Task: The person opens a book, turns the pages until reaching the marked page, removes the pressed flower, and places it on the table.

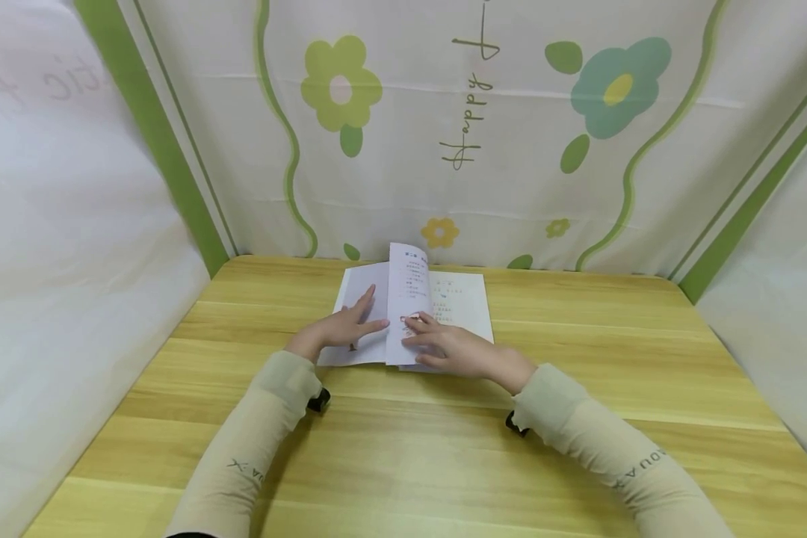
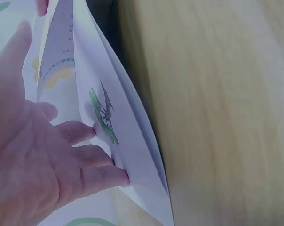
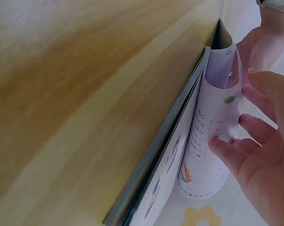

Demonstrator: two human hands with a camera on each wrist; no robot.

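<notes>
An open book point(image 1: 467, 306) lies near the far edge of the table, its pages carrying printed text and small coloured pictures. One page point(image 1: 409, 288) stands raised and curved near the middle fold. My left hand point(image 1: 341, 326) rests on the left-hand page point(image 2: 102, 61), fingers spread; a green and grey picture shows beside the fingertips in the left wrist view. On the other side, my right hand point(image 1: 453, 347) touches the lower part of the raised page with loosely bent fingers. In the right wrist view, that page point(image 3: 212, 108) bows outward, and a fingertip lies against its printed face.
The book lies on a wood-grain table point(image 1: 403, 456). Behind it hangs a white curtain point(image 1: 390, 187) with flowers and lettering, and white sheets with green borders close off both sides. A small black device point(image 1: 319, 400) sits at the left wrist.
</notes>
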